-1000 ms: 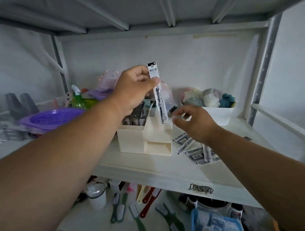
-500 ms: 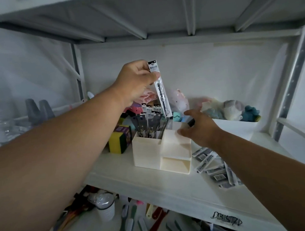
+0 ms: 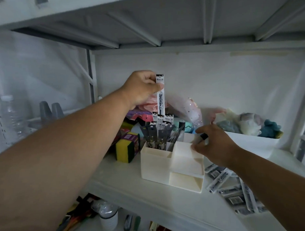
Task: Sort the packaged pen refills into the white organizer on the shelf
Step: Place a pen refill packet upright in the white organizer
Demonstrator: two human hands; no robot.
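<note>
My left hand (image 3: 142, 88) pinches the top of a packaged pen refill (image 3: 160, 96) and holds it upright over the back left compartment of the white organizer (image 3: 155, 165). The refill's lower end dips among several packaged refills (image 3: 159, 130) standing in that compartment. My right hand (image 3: 216, 147) rests on the organizer's raised right block with bent fingers. A small dark tip shows by its thumb; I cannot tell what it is. Several loose refill packs (image 3: 226, 182) lie on the shelf to the right of the organizer, partly under my right forearm.
A yellow and green sponge pack (image 3: 127, 147) stands left of the organizer. A white bin (image 3: 253, 144) of soft toys sits at the back right. A water bottle (image 3: 10, 117) stands far left. Brushes and a cup (image 3: 108, 218) lie on the lower shelf.
The refill has turned from tilted to upright and dropped toward the organizer's back left compartment. My right hand has settled onto the organizer. The view has drawn nearer to the shelf.
</note>
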